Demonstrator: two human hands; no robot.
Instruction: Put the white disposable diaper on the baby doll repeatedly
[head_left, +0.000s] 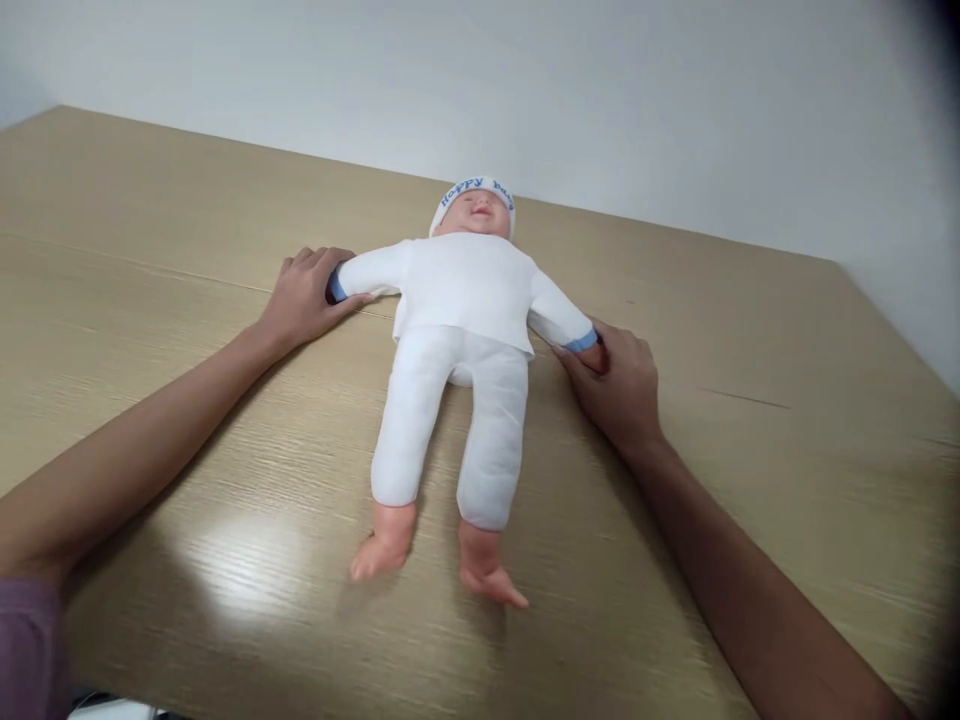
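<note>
Left hand (pixel 304 297), right hand (pixel 621 385): both clasped.

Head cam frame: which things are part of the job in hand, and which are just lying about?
In hand:
- soft baby doll in a white suit with blue cuffs and a lettered white cap, lying face-up
- left hand, closed on one sleeve end
- right hand, closed on the other

Just there:
- light wooden table under the doll
- plain white wall behind
</note>
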